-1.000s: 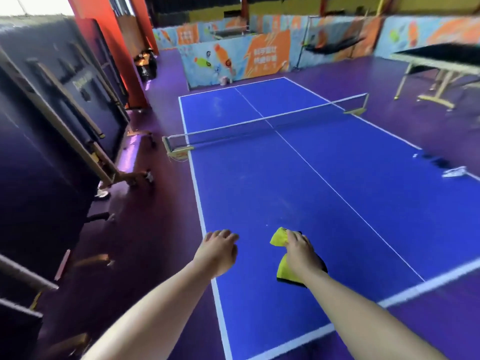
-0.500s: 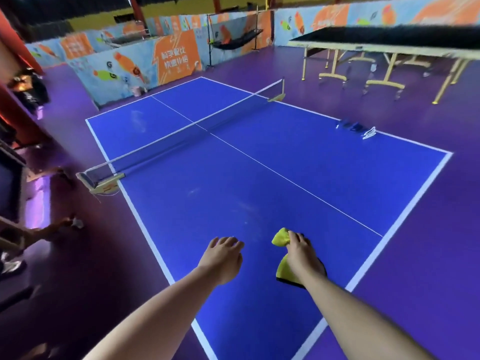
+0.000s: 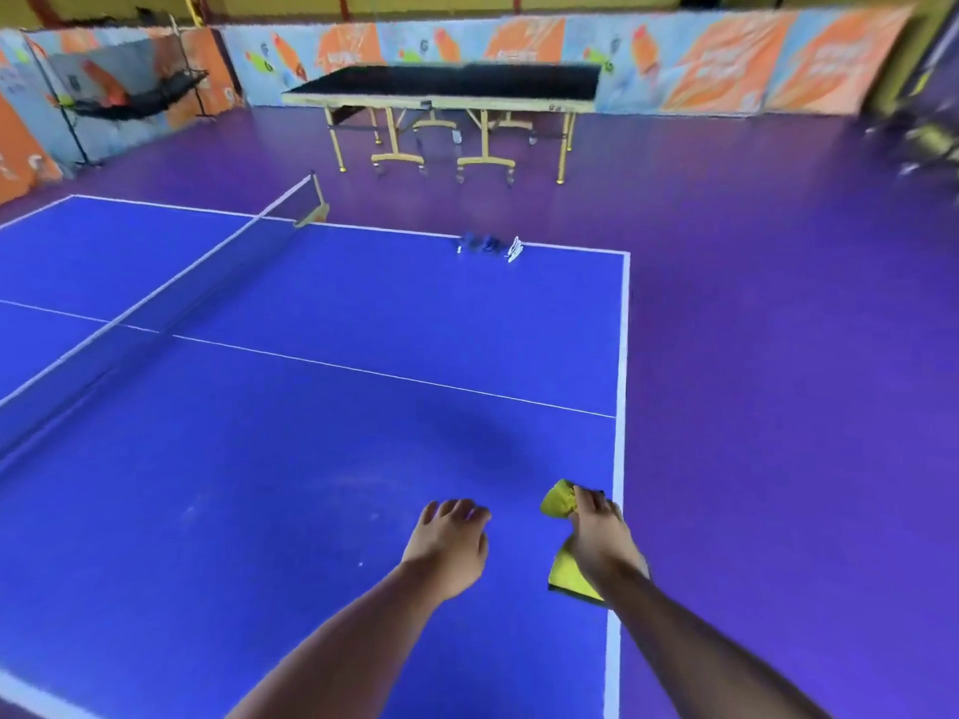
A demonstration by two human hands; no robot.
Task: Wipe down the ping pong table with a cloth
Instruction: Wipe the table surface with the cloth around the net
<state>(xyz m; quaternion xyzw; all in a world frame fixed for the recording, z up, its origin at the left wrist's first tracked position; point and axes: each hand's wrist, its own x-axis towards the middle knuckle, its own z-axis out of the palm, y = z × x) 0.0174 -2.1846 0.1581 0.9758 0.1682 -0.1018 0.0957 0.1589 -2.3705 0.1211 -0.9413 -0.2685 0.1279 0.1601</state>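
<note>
The crumpled yellow cloth with a dark edge [image 3: 559, 503] is gripped in the right hand [image 3: 597, 539], low over the blue ping pong table [image 3: 311, 459], beside its white border line. The left hand [image 3: 450, 537] is noted just to the left, released, fingers relaxed, nothing held.

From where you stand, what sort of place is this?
Most likely an indoor table tennis hall: a blue ping pong table with a net, a second table on wheeled legs beyond it, and printed barrier boards along the edge of the floor.
</note>
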